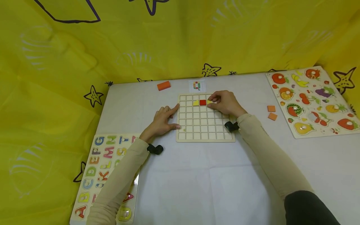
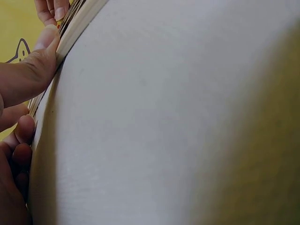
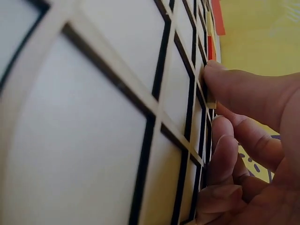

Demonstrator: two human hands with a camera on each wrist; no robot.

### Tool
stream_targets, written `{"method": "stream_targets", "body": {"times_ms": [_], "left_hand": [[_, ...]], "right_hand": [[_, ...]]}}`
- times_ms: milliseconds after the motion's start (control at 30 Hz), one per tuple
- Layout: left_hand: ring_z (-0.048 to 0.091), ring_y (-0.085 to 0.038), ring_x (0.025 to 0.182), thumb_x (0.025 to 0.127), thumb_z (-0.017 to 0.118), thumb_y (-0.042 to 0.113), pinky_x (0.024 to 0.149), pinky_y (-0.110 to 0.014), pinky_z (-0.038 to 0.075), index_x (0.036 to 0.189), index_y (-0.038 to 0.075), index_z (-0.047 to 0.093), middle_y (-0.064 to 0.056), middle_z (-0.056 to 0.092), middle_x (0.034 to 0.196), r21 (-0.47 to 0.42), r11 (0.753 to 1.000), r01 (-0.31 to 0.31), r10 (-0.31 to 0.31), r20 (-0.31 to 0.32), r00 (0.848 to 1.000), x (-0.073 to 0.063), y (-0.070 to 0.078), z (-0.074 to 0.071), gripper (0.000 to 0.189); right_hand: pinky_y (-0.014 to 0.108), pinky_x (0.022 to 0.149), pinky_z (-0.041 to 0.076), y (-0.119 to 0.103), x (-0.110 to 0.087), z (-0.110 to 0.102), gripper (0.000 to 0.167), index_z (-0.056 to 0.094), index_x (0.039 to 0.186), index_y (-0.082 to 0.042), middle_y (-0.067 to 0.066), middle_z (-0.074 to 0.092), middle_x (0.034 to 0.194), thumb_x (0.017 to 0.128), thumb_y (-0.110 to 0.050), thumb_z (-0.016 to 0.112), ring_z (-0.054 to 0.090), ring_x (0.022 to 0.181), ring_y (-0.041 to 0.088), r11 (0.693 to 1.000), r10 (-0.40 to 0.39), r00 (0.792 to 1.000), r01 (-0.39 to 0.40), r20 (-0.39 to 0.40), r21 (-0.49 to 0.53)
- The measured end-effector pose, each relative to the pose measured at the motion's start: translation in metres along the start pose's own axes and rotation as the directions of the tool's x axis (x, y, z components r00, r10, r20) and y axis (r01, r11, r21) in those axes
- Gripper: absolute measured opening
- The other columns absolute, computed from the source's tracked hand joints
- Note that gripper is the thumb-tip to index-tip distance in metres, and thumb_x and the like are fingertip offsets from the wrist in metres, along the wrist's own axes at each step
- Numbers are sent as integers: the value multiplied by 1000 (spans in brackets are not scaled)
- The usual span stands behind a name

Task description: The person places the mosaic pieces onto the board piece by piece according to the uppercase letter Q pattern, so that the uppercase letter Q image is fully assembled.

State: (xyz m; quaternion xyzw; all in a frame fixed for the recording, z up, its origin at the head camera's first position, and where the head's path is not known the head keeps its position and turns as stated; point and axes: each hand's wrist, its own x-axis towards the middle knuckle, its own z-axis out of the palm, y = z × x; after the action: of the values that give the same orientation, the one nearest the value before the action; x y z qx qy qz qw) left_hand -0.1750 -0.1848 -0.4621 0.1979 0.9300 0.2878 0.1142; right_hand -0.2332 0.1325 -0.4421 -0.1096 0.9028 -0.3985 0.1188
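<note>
A square wooden grid board (image 1: 197, 137) lies on the white-covered table. Along its left edge my left hand (image 1: 163, 122) has thumb and index finger spread apart, touching the rim, with its other fingers bent. My right hand (image 1: 226, 102) is over the board's upper part, pinching a small yellow piece (image 1: 209, 102) between thumb and fingers at a cell. Just left of that sits a red square tile (image 1: 202, 102), then another yellow piece (image 1: 196, 102) in the same row. In the right wrist view, the thumb (image 3: 234, 86) lies right beside the red tile (image 3: 211, 47).
Behind the board lie a small pattern card (image 1: 197, 85) and an orange block (image 1: 164, 85). Two orange squares (image 1: 271, 108) are to the right, near a fruit puzzle board (image 1: 305, 109). A letter puzzle board (image 1: 92, 159) lies under the left forearm. Yellow cloth (image 1: 180, 40) walls the table.
</note>
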Motion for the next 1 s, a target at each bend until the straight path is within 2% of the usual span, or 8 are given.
{"method": "stream_targets", "body": {"times_ms": [300,767,1000], "left_hand": [[33,-21,91,87,88,34,84,-36,20,167,16,33,-4,44,96,-1,1000,2,-2,1,1000,0,-1,1,98],[33,-22,91,87,88,34,85,-35,20,167,16,33,-4,44,96,5,1000,-1,1,-7,1000,0,0,-1,99],[33,-21,91,88,87,34,85,-35,21,167,15,33,-4,44,97,0,1000,0,0,-3,1000,-1,1,-1,97]], "right_hand": [[40,93,45,0,1,2,30,74,120,-3,16,67,110,95,-19,80,59,101,30,1000,7,1000,-7,-5,2],[37,90,44,0,2,-2,24,77,116,-5,15,69,107,96,-17,79,59,98,29,1000,-11,1000,11,3,14],[37,89,45,4,-3,-8,28,77,120,-7,15,70,110,96,-19,79,60,98,28,998,-33,999,33,-3,48]]}}
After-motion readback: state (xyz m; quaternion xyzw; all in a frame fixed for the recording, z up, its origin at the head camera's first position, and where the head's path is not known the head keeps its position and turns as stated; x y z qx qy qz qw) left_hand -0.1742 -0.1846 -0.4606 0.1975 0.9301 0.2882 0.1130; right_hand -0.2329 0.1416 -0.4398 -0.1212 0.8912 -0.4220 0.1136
